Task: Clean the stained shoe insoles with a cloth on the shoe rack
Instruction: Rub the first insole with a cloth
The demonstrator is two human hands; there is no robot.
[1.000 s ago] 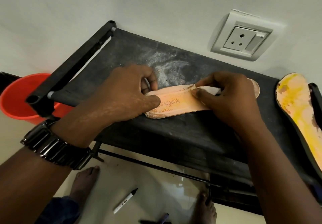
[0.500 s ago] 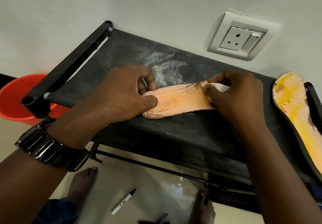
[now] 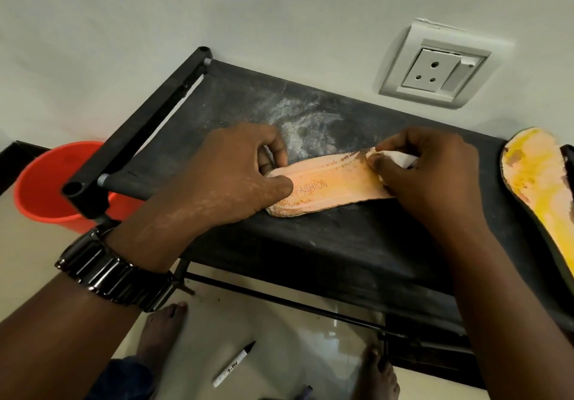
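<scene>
An orange insole [image 3: 329, 186] lies flat on the black shoe rack [image 3: 341, 244]. The left hand [image 3: 230, 175] pinches one end, thumb on top; the right hand [image 3: 428, 175] grips a white cloth [image 3: 400, 158] pressed to the stained other end.

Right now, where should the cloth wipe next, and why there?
Probably a short rub toward the left hand, along the far edge of the orange insole. Brown marks sit on that edge just beside the white cloth pinched in the right hand, and the left hand grips the other end against the shoe rack, so it should not slide.
</scene>
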